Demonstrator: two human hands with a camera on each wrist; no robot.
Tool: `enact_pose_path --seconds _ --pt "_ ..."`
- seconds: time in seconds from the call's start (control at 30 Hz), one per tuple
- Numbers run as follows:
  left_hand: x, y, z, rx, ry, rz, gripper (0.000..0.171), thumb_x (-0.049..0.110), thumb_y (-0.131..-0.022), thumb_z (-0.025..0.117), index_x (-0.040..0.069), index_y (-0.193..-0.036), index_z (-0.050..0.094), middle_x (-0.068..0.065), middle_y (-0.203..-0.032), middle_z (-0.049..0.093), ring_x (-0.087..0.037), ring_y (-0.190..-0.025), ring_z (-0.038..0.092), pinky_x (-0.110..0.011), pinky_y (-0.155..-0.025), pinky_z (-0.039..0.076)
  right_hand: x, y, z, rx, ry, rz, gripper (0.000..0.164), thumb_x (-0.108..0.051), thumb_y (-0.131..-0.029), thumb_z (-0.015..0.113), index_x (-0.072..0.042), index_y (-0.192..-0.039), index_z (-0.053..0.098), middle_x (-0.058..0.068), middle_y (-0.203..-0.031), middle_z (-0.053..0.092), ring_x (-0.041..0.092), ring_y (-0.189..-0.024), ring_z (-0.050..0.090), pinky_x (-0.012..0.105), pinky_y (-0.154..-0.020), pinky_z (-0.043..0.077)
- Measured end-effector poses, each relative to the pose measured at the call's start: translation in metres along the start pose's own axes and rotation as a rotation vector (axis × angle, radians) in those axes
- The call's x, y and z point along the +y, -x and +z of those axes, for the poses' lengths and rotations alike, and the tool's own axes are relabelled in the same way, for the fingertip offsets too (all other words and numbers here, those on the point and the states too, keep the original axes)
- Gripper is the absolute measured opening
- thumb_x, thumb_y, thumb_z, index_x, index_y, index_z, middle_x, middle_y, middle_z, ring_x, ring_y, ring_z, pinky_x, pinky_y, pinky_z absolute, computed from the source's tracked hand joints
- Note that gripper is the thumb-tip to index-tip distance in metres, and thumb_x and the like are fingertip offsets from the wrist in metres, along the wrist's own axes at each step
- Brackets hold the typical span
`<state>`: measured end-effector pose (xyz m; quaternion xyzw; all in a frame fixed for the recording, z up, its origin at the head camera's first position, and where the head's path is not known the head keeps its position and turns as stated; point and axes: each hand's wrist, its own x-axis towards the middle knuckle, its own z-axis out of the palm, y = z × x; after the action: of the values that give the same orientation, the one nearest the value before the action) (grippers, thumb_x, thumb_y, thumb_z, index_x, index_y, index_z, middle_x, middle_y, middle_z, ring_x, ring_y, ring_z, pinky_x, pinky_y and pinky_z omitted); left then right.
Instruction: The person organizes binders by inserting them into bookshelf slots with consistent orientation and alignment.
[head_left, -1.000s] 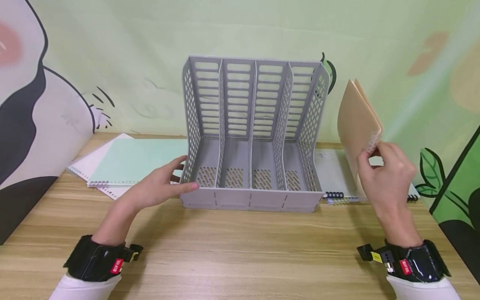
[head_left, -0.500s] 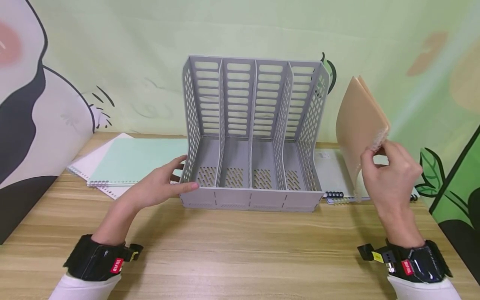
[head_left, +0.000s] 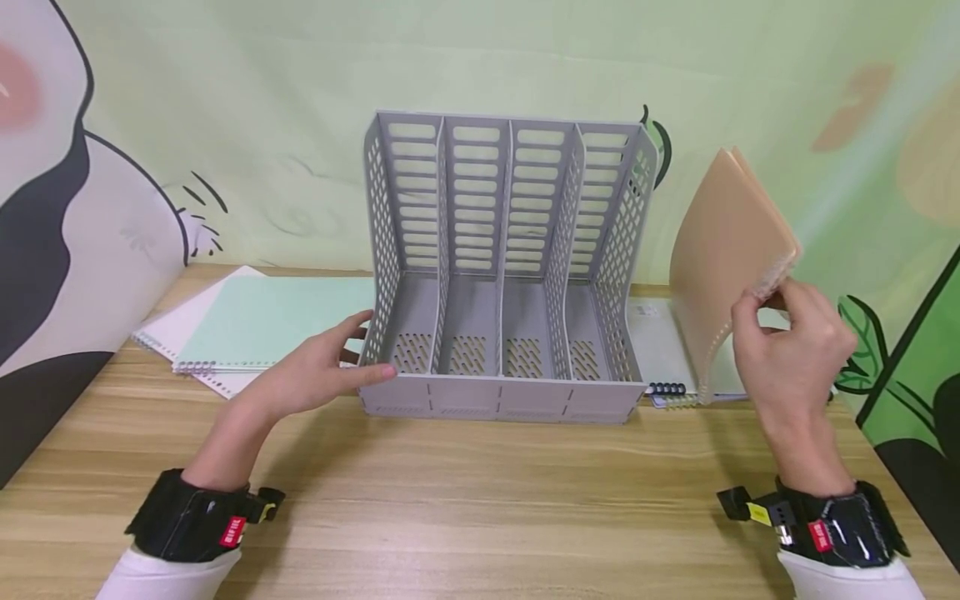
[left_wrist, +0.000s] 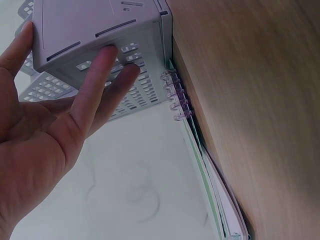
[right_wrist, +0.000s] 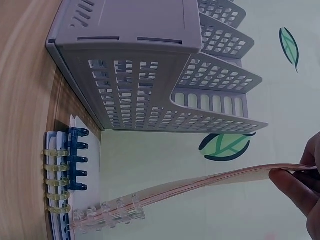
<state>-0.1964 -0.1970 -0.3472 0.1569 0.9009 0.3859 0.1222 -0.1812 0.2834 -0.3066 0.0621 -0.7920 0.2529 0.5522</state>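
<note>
A grey file organizer [head_left: 501, 400] with several upright compartments stands on the table. My left hand [head_left: 315, 371] rests at its front left corner, thumb over the front rim, with nearly straight fingers [left_wrist: 95, 82] against the outer side wall. My right hand [head_left: 795, 342] pinches a tan ring-bound notebook [head_left: 727, 242] by its near corner, between thumb and fingers. The notebook stands tilted and slightly bowed, its clear rings [right_wrist: 112, 215] low beside the other notebooks. In the right wrist view only part of the right hand shows.
Pale green [head_left: 277, 321] and white [head_left: 168, 321] spiral notebooks lie stacked left of the organizer. To its right lie more notebooks [head_left: 660, 342] with dark and yellowish rings. A patterned green backdrop [head_left: 300, 67] hangs behind the wooden table [head_left: 487, 500].
My right hand has moved slightly right and up, turning the tan notebook so that more of its cover shows. The left hand and organizer have kept their places.
</note>
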Motion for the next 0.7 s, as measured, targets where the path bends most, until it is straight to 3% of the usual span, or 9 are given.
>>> enact_pose_path --seconds 0.7 --pt "0.0004 0.0000 -0.0004 0.003 -0.021 0.004 0.099 0.055 -0.089 0.067 0.007 -0.157 0.014 -0.021 -0.144 0.039 -0.038 -0.122 0.051 -0.038 -0.088 0.050 0.0004 -0.0032 -0.0051 -0.052 0.034 0.064 0.019 -0.005 -0.086 0.060 0.006 -0.094 0.073 0.016 -0.085 0.070 0.041 -0.069 0.066 -0.001 -0.071 0.032"
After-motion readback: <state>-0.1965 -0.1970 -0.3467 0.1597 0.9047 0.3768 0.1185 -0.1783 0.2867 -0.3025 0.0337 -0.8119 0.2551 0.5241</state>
